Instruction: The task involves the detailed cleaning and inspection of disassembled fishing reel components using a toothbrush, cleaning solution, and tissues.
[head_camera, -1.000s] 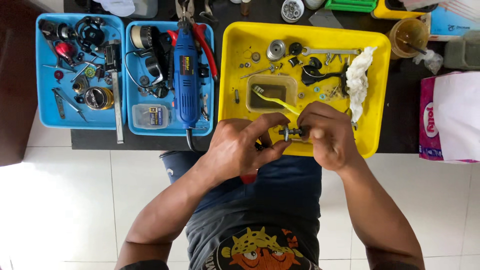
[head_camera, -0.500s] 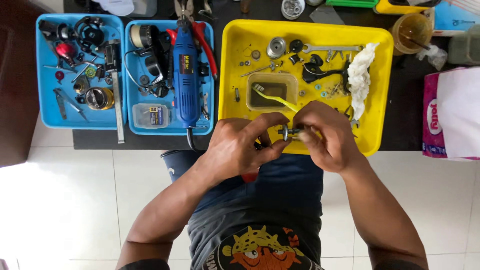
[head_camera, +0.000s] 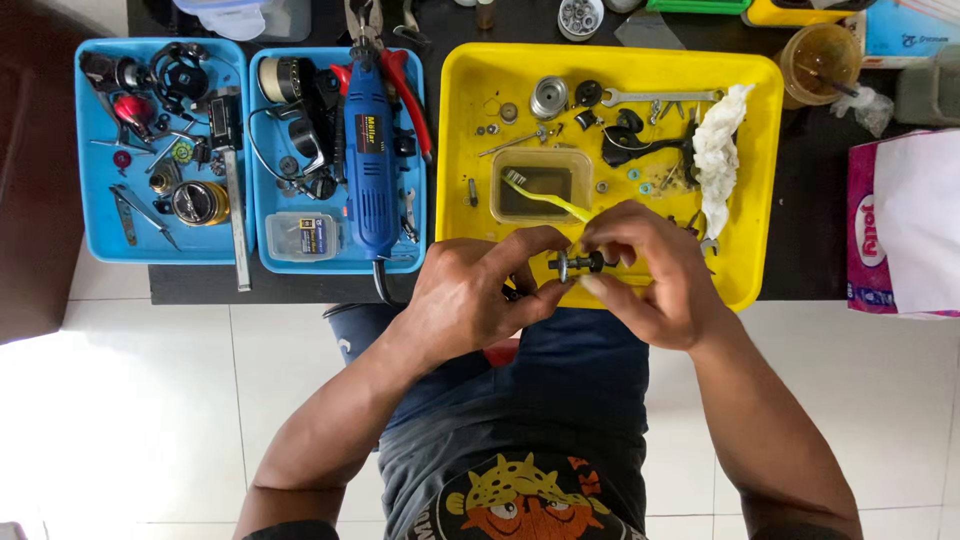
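Since a second ago my left hand (head_camera: 470, 295) and right hand (head_camera: 650, 275) have barely shifted; both sets of fingertips stay pinched shut on the small dark shaft part (head_camera: 577, 264), held level over the near edge of the yellow tray (head_camera: 760, 180), so the fitting seems unfinished. Beyond it sit the tub with toothbrush (head_camera: 540, 190) and white rag (head_camera: 722, 150) (blue rotary tool (head_camera: 370, 165) far left); nothing blocks my hands.
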